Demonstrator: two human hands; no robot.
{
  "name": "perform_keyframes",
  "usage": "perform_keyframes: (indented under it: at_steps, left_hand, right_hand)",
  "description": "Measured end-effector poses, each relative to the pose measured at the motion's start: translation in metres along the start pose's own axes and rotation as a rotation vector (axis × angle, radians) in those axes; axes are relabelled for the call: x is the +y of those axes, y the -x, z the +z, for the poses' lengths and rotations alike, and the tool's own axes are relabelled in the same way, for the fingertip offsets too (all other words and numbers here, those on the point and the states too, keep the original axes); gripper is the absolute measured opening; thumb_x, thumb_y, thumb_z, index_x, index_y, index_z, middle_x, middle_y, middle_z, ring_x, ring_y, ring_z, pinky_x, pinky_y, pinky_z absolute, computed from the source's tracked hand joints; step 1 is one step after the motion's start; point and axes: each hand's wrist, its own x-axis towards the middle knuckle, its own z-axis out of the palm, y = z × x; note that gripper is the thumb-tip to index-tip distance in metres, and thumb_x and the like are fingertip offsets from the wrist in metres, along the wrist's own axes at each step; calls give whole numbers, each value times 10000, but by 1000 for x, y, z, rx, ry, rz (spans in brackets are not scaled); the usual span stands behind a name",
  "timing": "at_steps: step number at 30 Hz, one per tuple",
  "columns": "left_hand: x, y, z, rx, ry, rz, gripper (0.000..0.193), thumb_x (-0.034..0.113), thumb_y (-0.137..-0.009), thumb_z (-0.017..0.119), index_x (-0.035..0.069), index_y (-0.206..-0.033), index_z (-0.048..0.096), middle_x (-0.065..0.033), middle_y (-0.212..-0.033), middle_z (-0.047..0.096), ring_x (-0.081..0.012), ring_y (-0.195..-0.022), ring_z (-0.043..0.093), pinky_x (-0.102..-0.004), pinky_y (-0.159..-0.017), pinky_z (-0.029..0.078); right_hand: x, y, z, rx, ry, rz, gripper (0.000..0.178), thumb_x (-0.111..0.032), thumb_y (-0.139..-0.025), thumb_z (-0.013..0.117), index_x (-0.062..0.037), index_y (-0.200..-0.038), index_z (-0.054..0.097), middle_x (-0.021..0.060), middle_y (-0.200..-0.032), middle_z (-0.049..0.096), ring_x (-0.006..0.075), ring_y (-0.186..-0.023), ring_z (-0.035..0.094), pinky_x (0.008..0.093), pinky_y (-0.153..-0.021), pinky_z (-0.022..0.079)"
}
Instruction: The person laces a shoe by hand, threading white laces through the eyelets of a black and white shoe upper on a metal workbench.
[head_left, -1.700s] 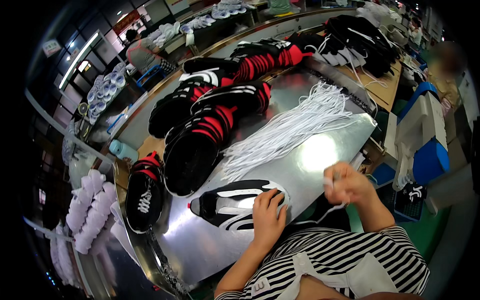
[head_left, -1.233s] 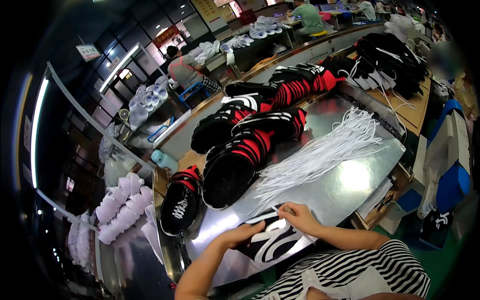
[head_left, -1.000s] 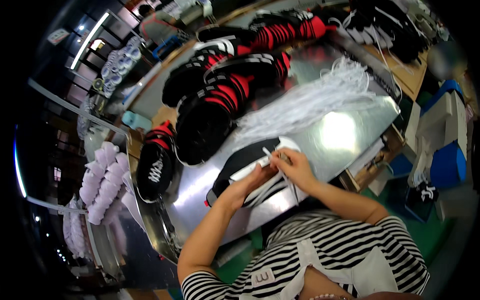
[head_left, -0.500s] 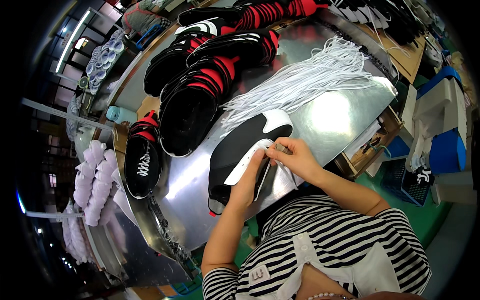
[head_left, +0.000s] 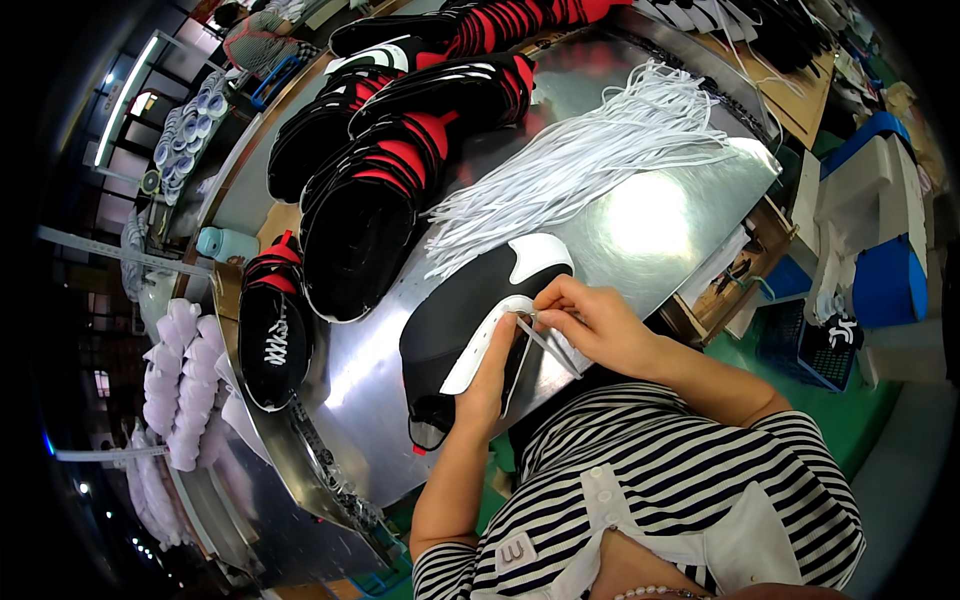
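Note:
A black shoe upper with white panels (head_left: 455, 305) lies on the metal tabletop close in front of me. My left hand (head_left: 490, 375) grips its white eyelet strip, thumb on top and the other fingers hidden beneath. At the upper end of that strip, my right hand (head_left: 600, 325) has thumb and forefinger pinched together. From there a white shoelace (head_left: 550, 350) slants down toward the table's near edge. The fingers partly cover the lace where it meets the eyelets.
Loose white shoelaces (head_left: 590, 160) lie in a bundle beyond the upper. Stacked black and red uppers (head_left: 360, 230) stand at the far left, and one laced upper (head_left: 270, 345) sits near the table's left edge. A wooden drawer (head_left: 745, 270) juts out at right.
The whole scene has shifted slightly left in view. My right hand has turned a little at the eyelet strip, and the lace below it hangs differently. My left hand keeps its grip.

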Motion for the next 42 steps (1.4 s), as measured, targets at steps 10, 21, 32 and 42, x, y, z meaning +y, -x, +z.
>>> perform_keyframes:
  at_steps: [10, 21, 32, 42]
  left_hand:
    - [-24, 13, -16, -26, -1, 19, 236, 176, -983, 593, -7, -1118, 660, -54, -1055, 680, -130, -965, 633, -252, -851, 492]
    - [-25, 25, -54, -19, 70, -3, 269, 234, -974, 605, 16, -1115, 676, -31, -1021, 698, -119, -940, 649, -238, -824, 510]
    - [-17, -22, -82, -59, -725, 285, 273, 200, -908, 636, 18, -1109, 656, -122, -1074, 683, -247, -992, 642, -358, -869, 509]
    - [37, -1, -68, -200, -911, 117, 322, 179, -866, 702, 10, -1136, 654, -143, -976, 715, -211, -902, 688, -302, -814, 511]
  right_hand:
    - [11, -24, 24, -46, 327, 53, 199, -160, -951, 557, -21, -1090, 526, 162, -780, 652, 323, -688, 652, 406, -657, 515]
    - [-19, -22, -7, -92, 443, -10, 332, 2, -820, 650, 7, -1125, 520, 117, -930, 645, 206, -701, 621, 326, -592, 449]
    - [36, -68, 10, 160, 194, -76, 548, -222, -670, 858, -3, -1106, 607, 103, -1024, 662, 194, -957, 618, 309, -857, 488]
    - [51, -78, -3, 259, -6, 167, 424, -250, -780, 805, -50, -1094, 602, 60, -1044, 626, 97, -851, 551, 245, -730, 464]
